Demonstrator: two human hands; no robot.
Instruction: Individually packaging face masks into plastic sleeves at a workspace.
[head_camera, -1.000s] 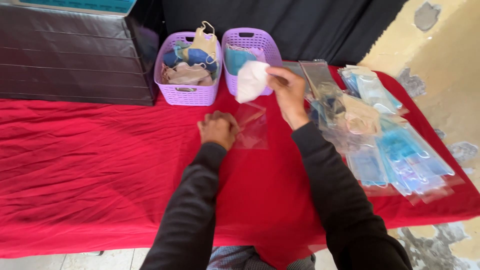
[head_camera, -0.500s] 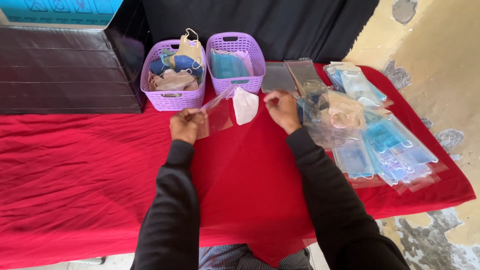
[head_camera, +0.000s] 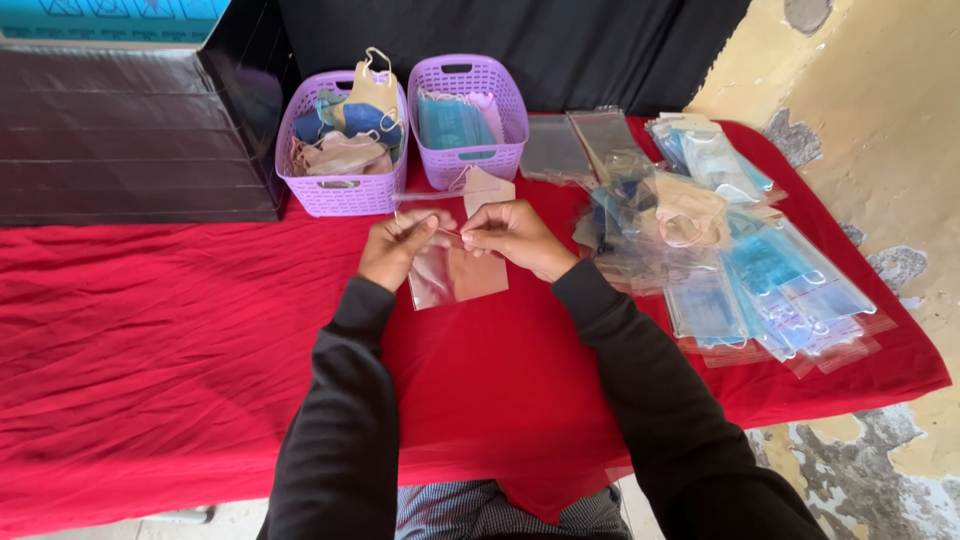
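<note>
- Head view: left hand (head_camera: 397, 247) and right hand (head_camera: 512, 237) both pinching shut on top edge of one clear plastic bag (head_camera: 456, 275), lying centre on red tablecloth (head_camera: 150, 340).
- Sitting at 12 o'clock: two purple baskets (head_camera: 340, 190), each holding masks.
- Spreading at 3 o'clock: bagged masks (head_camera: 760, 280), reaching toward cloth edge.
- Stretching at 9 o'clock: bare cloth.

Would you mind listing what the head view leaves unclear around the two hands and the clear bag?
- Clear bag: its mouth is hidden behind the left hand and right hand.
- Beige mask: partly behind the right hand; whether it has entered the bag cannot be told.
- Left basket: lower masks are buried.
- Packed pile: overlapping, uncountable.
</note>
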